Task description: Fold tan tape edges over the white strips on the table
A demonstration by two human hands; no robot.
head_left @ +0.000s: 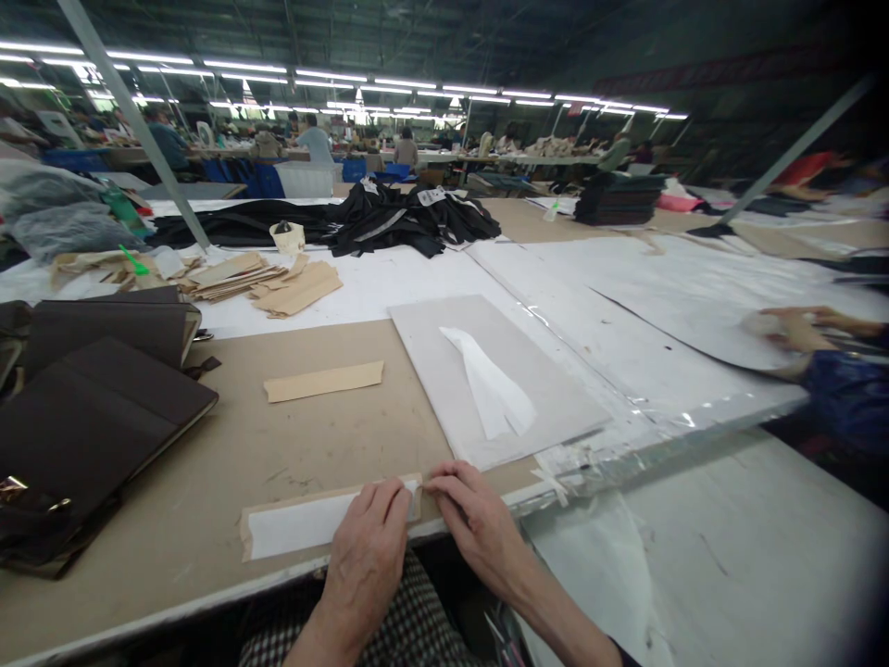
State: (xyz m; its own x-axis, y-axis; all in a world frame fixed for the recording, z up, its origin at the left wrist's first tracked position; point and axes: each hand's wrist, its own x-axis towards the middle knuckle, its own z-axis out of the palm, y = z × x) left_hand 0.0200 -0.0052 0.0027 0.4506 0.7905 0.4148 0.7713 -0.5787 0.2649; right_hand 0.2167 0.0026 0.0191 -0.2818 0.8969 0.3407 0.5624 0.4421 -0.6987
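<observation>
A white strip (pixel 298 530) lies on a slightly larger tan strip (pixel 245 537) at the table's front edge. My left hand (pixel 371 537) rests on the right part of the white strip, fingers close together and pressing down. At the strips' right end, my right hand (pixel 472 519) has its thumb and fingertips pinched at the corner; what is between them is too small to make out. Another tan strip (pixel 324 382) lies farther back. To the right, white pieces (pixel 490 384) lie on a grey sheet (pixel 562 408).
Dark brown bags (pixel 104 426) sit at the left. Behind are tan paper pieces (pixel 298 285), a small cup (pixel 287 238) and a heap of black strips (pixel 403 218). At the right, another person's hands (pixel 798 326) touch a large white sheet (pixel 694 306).
</observation>
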